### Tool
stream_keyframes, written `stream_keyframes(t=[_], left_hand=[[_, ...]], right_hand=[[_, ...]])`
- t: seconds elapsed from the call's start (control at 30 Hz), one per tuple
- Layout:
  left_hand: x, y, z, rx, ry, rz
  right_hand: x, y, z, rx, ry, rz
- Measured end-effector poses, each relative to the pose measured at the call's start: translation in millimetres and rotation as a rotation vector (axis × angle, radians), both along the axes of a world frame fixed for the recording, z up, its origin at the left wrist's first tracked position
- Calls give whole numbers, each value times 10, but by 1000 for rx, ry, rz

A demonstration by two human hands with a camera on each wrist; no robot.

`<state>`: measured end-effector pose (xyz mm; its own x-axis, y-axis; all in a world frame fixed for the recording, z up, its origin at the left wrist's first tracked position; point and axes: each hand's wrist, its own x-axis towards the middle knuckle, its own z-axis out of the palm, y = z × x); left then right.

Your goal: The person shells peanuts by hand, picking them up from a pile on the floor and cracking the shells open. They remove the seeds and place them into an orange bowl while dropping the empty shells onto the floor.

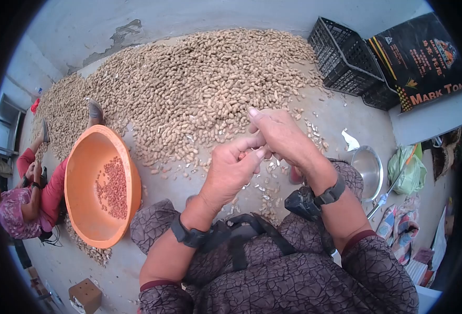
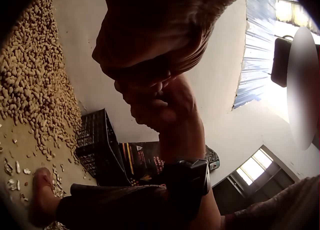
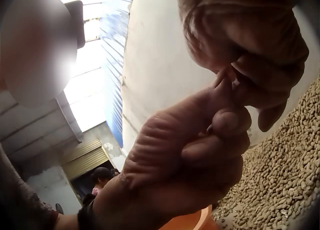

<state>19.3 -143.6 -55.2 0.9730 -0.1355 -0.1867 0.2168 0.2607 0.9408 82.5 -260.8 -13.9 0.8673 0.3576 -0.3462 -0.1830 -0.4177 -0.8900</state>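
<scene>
My two hands meet in front of my lap in the head view. In the left hand (image 1: 226, 170), curled fingers hold a reddish peanut kernel (image 1: 243, 155), which shows beside the thumb. The right hand (image 1: 288, 135) comes in from the right, its curled fingertips against the left thumb and forefinger, while one digit sticks up. Where the fingertips pinch together, a small pale bit of a peanut (image 3: 235, 83) shows in the right wrist view, mostly hidden by fingers. Beyond the hands spreads a big heap of unshelled peanuts (image 1: 205, 83).
An orange basin (image 1: 82, 209) with red kernels (image 1: 115, 188) stands at the left, near a seated person (image 1: 45, 196). Black crates (image 1: 341, 57) and a printed sack (image 1: 422, 60) are at the back right. A metal bowl (image 1: 368, 170) sits by my right knee; broken shells (image 1: 270, 201) litter the floor.
</scene>
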Motion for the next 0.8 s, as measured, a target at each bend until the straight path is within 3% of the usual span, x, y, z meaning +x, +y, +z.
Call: stream_keyframes(t=[0.07,0.13,0.27,0.37,0.43,0.47,0.53,0.8], left_hand=[[-3,3,-4,87,-41,25],[-3,23,-47,419,-194,-53],[-3,24,-35,515,-262,-62],[-5,37,-58,357,-237,10],[-2,107,-40,5,26,9],[0,136,-34,10,22,15],[6,184,-34,-471,86,131],[27,299,-122,-716,67,177]], right_hand=[[23,23,-127,15,6,-21],[55,41,-278,54,-159,100],[17,43,-255,71,-67,68],[-28,63,-20,-24,123,129],[-25,39,-14,106,192,120],[-26,31,-5,111,188,127],[-34,16,22,204,77,117],[-101,128,-95,364,-130,57]])
